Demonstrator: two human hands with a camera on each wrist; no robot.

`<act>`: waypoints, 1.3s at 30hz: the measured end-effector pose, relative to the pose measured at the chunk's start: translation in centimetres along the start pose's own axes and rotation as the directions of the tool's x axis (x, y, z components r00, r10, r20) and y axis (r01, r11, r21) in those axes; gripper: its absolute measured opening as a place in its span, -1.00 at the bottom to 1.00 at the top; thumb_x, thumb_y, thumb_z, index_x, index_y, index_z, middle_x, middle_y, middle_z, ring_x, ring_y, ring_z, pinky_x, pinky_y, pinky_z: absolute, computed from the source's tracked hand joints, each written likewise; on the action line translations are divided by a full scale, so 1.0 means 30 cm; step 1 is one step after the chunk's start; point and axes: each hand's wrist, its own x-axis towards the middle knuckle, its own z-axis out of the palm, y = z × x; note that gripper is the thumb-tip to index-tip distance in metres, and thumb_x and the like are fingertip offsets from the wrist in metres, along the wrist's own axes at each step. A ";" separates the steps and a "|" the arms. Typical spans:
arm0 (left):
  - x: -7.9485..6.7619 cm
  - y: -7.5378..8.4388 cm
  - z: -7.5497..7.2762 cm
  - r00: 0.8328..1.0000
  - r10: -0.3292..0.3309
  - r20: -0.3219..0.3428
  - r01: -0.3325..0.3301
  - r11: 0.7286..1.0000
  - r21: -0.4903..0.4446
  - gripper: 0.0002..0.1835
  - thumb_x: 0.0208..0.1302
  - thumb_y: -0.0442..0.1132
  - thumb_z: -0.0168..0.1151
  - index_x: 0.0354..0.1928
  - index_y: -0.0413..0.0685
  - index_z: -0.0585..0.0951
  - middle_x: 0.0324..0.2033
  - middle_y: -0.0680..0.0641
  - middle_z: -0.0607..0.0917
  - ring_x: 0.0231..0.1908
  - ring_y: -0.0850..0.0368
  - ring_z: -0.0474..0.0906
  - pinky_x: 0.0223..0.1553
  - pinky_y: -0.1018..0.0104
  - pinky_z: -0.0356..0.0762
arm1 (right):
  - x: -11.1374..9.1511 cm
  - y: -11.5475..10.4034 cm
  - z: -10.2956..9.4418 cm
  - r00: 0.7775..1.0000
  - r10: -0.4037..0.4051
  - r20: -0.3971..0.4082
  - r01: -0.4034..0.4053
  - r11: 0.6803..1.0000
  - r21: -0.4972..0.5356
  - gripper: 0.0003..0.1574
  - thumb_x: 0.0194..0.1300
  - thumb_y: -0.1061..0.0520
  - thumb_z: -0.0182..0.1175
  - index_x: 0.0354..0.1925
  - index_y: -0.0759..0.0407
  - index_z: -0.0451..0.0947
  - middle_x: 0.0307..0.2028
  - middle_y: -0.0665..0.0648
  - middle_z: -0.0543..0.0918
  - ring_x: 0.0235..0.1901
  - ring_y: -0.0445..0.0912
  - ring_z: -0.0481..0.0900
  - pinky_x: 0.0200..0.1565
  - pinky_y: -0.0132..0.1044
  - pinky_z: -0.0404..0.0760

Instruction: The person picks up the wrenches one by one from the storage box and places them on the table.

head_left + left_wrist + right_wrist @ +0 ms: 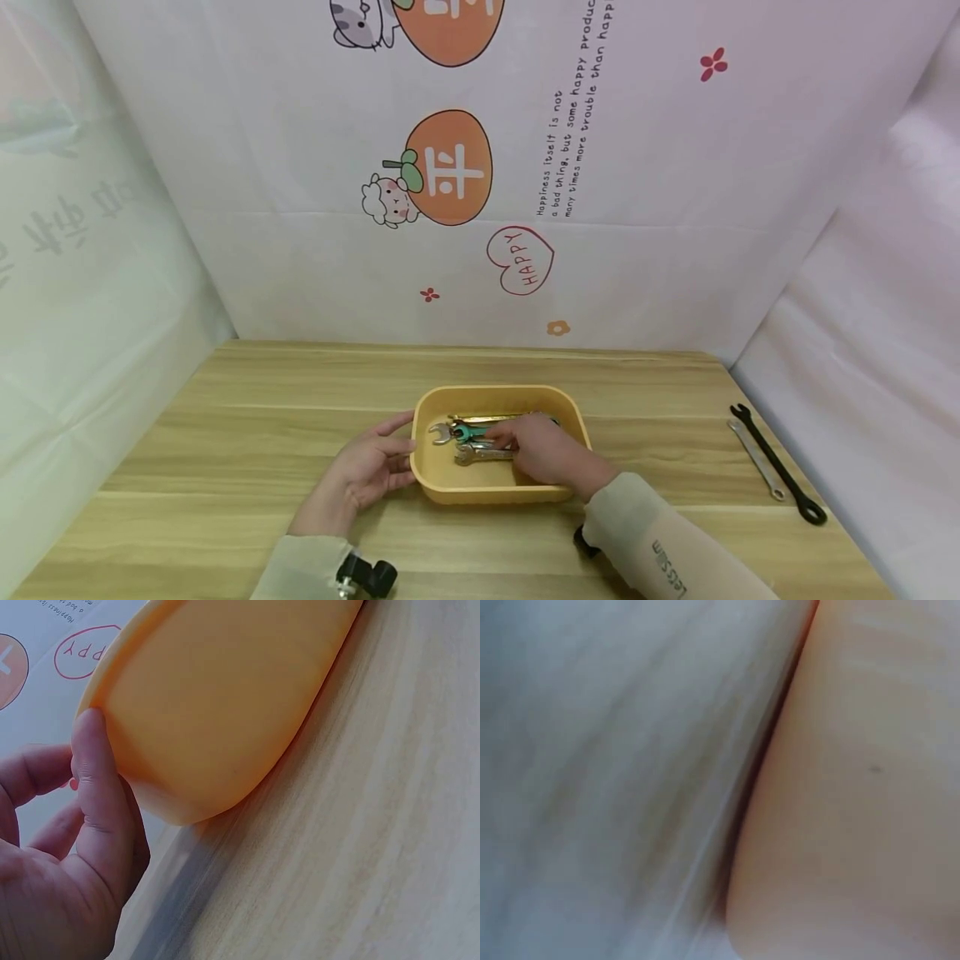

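A yellow plastic bin (495,495) holds several wrenches, among them a teal wrench (467,433), a gold wrench (487,418) and silver wrenches (480,454). My right hand (551,450) reaches inside over the right part of the pile, its fingers at the wrench handles. The palm side and most fingertips are hidden, so the grip does not show. Beside the bin's left end, my left hand (367,467) touches the outer wall with loosely bent fingers. In the left wrist view one fingertip of that hand (82,847) rests by the bin's rim (112,667).
At the right table edge lie a long black wrench (780,467) and a smaller silver wrench (756,460), side by side. White printed cloth (637,275) hangs behind the wooden table (300,392) and along both sides. The right wrist view shows mostly blurred bin wall and table surface.
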 end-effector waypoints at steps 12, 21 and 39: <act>-0.004 -0.001 0.006 1.000 0.001 -0.005 -0.001 1.000 0.007 -0.31 0.32 -0.46 0.13 0.49 -0.10 0.25 -0.25 -0.23 0.58 -0.37 0.08 0.55 -0.34 0.26 0.66 | 0.002 0.046 -0.046 0.972 0.231 -0.046 -0.171 0.824 0.540 -0.49 0.18 0.52 0.14 0.03 0.17 0.65 -0.16 0.03 0.68 -0.20 -0.04 0.61 -0.28 -0.21 0.64; -0.005 0.002 0.005 1.000 -0.001 -0.007 0.001 1.000 0.005 -0.31 0.32 -0.45 0.15 0.48 -0.09 0.26 -0.25 -0.23 0.58 -0.37 0.08 0.55 -0.34 0.27 0.66 | -0.006 0.061 -0.102 0.925 0.379 0.020 -0.226 0.508 0.831 -0.28 0.11 0.53 0.18 0.27 0.28 0.47 0.12 0.34 0.54 -0.11 0.19 0.58 -0.29 -0.20 0.67; -0.002 0.001 0.002 1.000 0.006 -0.007 -0.006 1.000 0.004 -0.31 0.31 -0.46 0.16 0.48 -0.11 0.26 -0.24 -0.24 0.59 -0.38 0.08 0.57 -0.35 0.25 0.68 | -0.077 0.133 -0.210 0.912 0.409 0.023 -0.153 0.287 0.946 -0.03 0.19 0.58 0.08 0.51 0.19 0.11 0.26 0.42 0.30 -0.16 0.06 0.54 -0.18 -0.18 0.64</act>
